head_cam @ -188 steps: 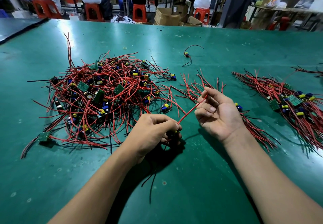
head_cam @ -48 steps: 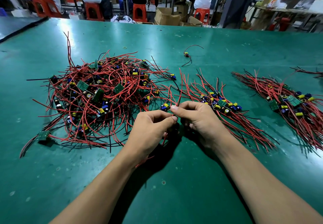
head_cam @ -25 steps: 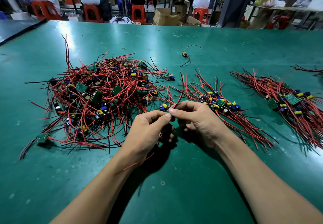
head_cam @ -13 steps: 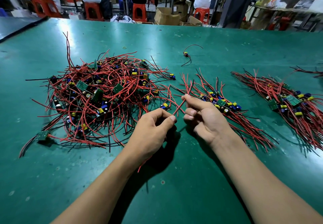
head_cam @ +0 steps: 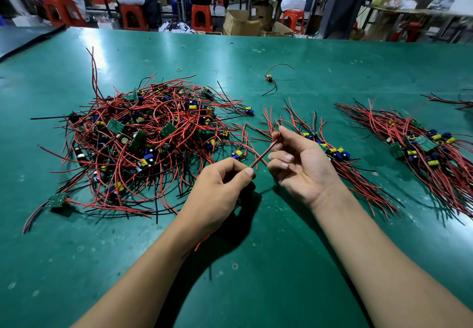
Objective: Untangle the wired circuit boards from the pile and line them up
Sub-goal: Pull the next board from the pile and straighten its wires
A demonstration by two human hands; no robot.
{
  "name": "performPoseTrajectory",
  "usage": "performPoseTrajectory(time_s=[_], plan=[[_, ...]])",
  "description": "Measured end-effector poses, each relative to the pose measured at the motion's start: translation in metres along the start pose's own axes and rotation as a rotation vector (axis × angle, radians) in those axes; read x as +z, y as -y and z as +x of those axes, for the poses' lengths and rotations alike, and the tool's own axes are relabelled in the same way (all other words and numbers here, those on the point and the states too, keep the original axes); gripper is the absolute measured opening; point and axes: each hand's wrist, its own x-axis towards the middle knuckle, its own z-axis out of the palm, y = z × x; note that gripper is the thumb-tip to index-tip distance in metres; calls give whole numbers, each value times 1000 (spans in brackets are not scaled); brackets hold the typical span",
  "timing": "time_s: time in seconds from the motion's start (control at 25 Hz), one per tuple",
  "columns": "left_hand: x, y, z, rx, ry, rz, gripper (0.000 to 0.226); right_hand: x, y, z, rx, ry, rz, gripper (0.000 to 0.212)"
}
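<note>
While both forearms reach in from the near edge over the green surface (head_cam: 256, 289), the left hand (head_cam: 217, 194) is curled into a loose fist, its thumb and forefinger pinching the near end of a red wire (head_cam: 263, 153). The right hand (head_cam: 302, 166), palm turned upward, pinches the far end of that same wire between thumb and forefinger, with its other fingers curled in toward the palm. The wire runs straight and taut between the two hands, slanting away from left to right and raised off the surface. A trailing red strand (head_cam: 204, 238) comes out from under the left wrist toward the near side; whether a board sits inside the left fist cannot be told. To the left of the hands lies the tangled pile (head_cam: 143, 138) of red and black wires, small green circuit boards and yellow and blue parts, one of its boards lying just beyond the left hand's knuckles. Just behind the right hand lies a lined-up row (head_cam: 358, 182) of boards with their wires side by side, partly hidden by that hand. A second row (head_cam: 430, 148) lies farther right, well apart from the first. A lone wired board (head_cam: 268, 78) sits farther back by itself. Beyond the surface, blurred people sit on orange stools (head_cam: 133, 15) near cardboard boxes (head_cam: 240, 24).
</note>
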Motion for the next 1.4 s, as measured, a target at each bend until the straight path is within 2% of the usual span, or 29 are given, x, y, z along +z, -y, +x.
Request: performPoseTrajectory(time_s=[0.28,0.44,0.56,0.68,0.88,1.0,1.16,1.4], plan=[[-1,-1,0,-4,1,26,18,-6,6,4,-86,-8,-22,19],[-3,2,0,-21,-37,-27,17,-8,-8,2,-208,5,-386,23],[-2,4,0,7,-57,8,17,-10,-28,-5,-160,88,-710,28],[-2,6,1,-6,-62,6,18,-10,-38,-5,-178,83,-830,27],[-1,5,1,-15,11,25,18,-11,-17,5,-234,-88,-623,24],[-2,3,1,-10,25,31,18,-9,-8,8,-155,-147,-335,29],[-3,2,1,2,35,37,19,-7,6,7,-54,-58,-38,37],[-6,3,2,-15,39,24,18,-7,2,7,-88,-5,71,33]])
